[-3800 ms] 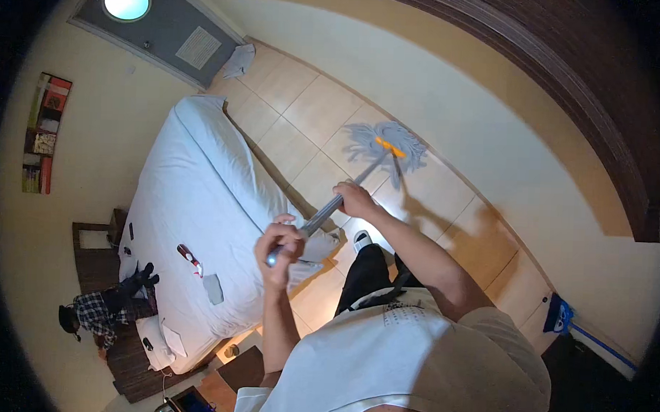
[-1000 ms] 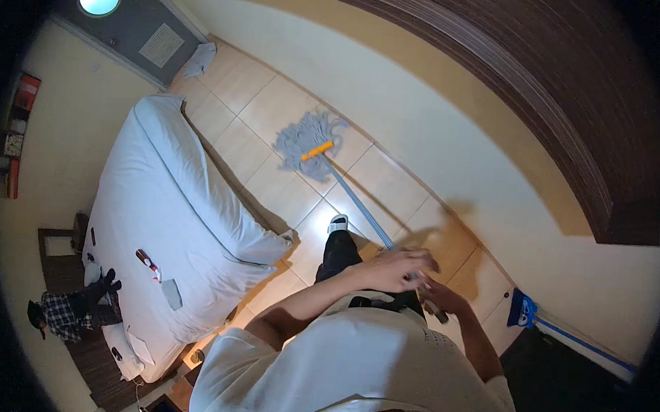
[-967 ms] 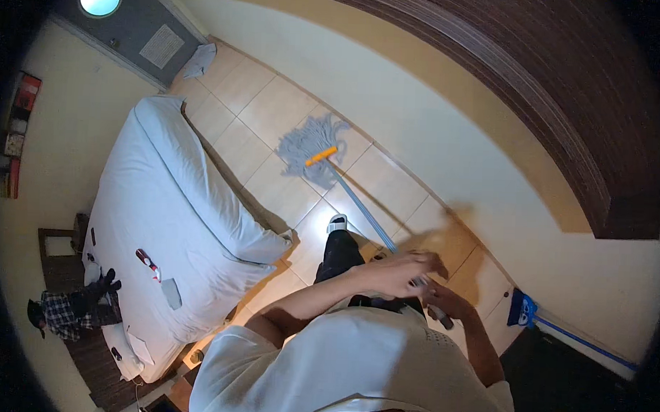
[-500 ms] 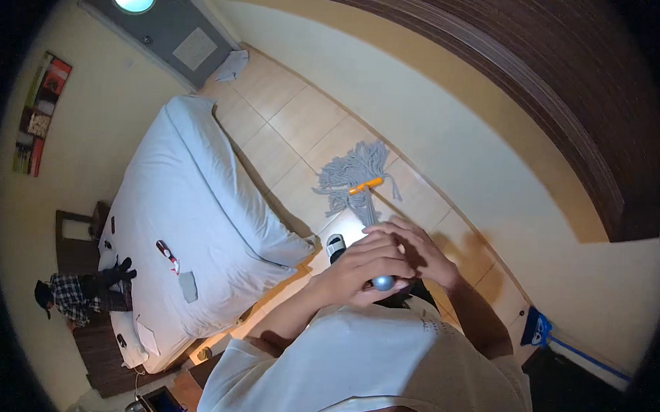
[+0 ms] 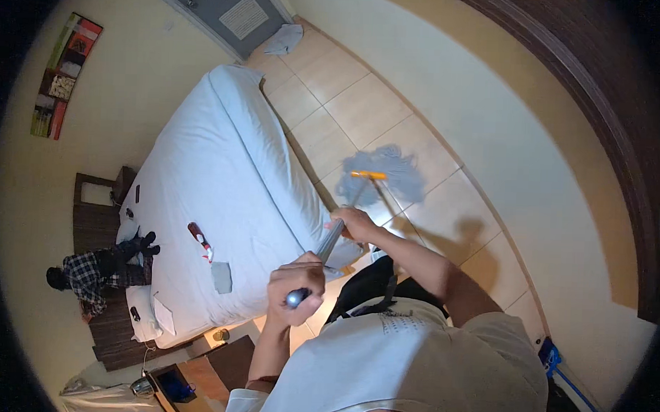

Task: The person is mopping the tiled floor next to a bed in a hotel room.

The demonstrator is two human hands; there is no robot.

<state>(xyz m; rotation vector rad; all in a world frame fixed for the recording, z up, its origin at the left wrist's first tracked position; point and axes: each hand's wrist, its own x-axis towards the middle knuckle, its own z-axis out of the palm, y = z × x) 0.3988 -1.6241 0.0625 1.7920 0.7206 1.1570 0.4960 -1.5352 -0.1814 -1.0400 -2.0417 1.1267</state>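
Both hands are wrapped round the grey handle [image 5: 332, 240] of a string mop. My left hand [image 5: 296, 288] grips its near, rounded end, close to my body. Further down the handle, nearer the mop head, is my right hand [image 5: 356, 225]. An orange clamp [image 5: 368, 175] joins the handle to the grey strands [image 5: 398, 172], which lie spread on the tiled floor and look smeared by motion.
A white-sheeted bed [image 5: 223, 151] stands left of the mop, bearing a spray bottle [image 5: 199, 241] and a grey cloth [image 5: 221, 278]. A person in a plaid shirt [image 5: 88, 274] is at its far left. A wall [image 5: 449, 116] runs along the right. White cloth [image 5: 284, 39] lies by the door.
My left hand has moved left with the handle's end, and my hands have spread apart. The handle now slants the other way. The mop head has swung right, and the view has shifted.
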